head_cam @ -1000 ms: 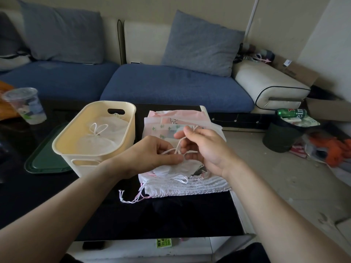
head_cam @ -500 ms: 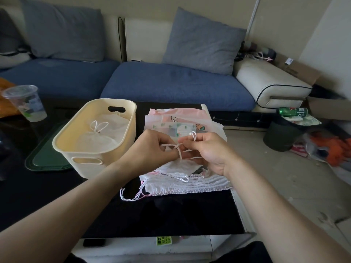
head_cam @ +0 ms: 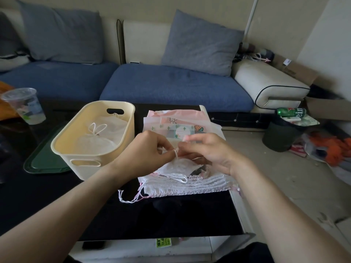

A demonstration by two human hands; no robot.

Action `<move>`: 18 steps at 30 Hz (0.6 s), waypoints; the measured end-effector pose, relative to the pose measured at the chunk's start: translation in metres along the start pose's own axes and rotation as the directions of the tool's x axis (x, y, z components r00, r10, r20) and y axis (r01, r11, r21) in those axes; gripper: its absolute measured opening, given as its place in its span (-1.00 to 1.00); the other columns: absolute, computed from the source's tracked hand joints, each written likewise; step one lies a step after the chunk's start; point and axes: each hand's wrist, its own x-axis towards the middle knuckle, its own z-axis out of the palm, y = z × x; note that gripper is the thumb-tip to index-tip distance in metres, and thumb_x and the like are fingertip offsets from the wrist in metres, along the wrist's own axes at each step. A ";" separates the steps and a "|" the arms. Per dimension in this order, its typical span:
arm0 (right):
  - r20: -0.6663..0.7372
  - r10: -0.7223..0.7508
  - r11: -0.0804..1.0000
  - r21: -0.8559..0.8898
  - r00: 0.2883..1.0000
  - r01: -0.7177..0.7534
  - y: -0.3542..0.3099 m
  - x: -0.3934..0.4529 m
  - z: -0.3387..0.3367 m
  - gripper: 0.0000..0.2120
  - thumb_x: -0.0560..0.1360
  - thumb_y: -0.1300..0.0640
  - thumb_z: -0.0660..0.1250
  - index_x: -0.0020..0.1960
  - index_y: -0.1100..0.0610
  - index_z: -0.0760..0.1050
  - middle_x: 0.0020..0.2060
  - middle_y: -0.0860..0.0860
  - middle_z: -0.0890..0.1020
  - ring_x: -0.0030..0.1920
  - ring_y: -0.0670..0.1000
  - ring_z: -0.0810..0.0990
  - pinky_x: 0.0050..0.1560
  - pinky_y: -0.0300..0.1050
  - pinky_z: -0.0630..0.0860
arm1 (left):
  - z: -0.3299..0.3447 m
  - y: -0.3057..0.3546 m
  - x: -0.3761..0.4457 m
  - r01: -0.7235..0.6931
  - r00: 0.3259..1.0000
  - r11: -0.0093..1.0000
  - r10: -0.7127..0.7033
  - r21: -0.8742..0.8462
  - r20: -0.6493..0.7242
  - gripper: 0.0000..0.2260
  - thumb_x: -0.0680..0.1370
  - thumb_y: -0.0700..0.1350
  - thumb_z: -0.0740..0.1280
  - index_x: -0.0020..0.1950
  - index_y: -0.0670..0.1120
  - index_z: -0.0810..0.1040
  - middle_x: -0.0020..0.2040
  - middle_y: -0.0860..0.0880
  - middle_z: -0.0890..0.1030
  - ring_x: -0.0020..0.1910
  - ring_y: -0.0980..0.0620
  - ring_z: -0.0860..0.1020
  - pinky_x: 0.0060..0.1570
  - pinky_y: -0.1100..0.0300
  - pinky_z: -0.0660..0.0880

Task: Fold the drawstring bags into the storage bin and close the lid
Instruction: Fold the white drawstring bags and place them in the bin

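A cream storage bin (head_cam: 66,147) stands on the black table, with a folded white drawstring bag (head_cam: 98,137) tied by its cord inside. To its right lies a stack of drawstring bags (head_cam: 186,183), white and pink. A small folded white bag (head_cam: 182,165) sits on top of the stack. My left hand (head_cam: 146,152) and my right hand (head_cam: 207,150) meet above it, each pinching its white drawstring (head_cam: 176,153). The green lid (head_cam: 43,164) lies flat under the bin's left side.
A clear plastic cup (head_cam: 26,106) stands at the table's far left. A blue sofa with grey pillows runs behind the table. On the floor to the right is a dark bin (head_cam: 283,135) with a green can on top, beside scattered clutter.
Both hands have drawn closer together and worked the white cord tighter over the small folded bag. The bin and the stack have not moved.
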 end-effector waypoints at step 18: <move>-0.043 -0.505 0.770 -0.473 0.862 0.428 0.009 0.010 0.001 -0.75 0.25 -0.03 0.68 -0.14 -0.14 0.67 -0.11 -0.27 0.64 -0.05 -0.20 0.62 -0.05 -0.45 0.43 | 0.017 -0.002 0.006 0.507 0.862 0.497 -0.267 -0.705 0.431 -0.76 0.59 -0.19 0.30 -0.28 -0.11 0.56 -0.30 -0.05 0.03 -0.34 0.03 0.00 -0.31 0.15 -0.02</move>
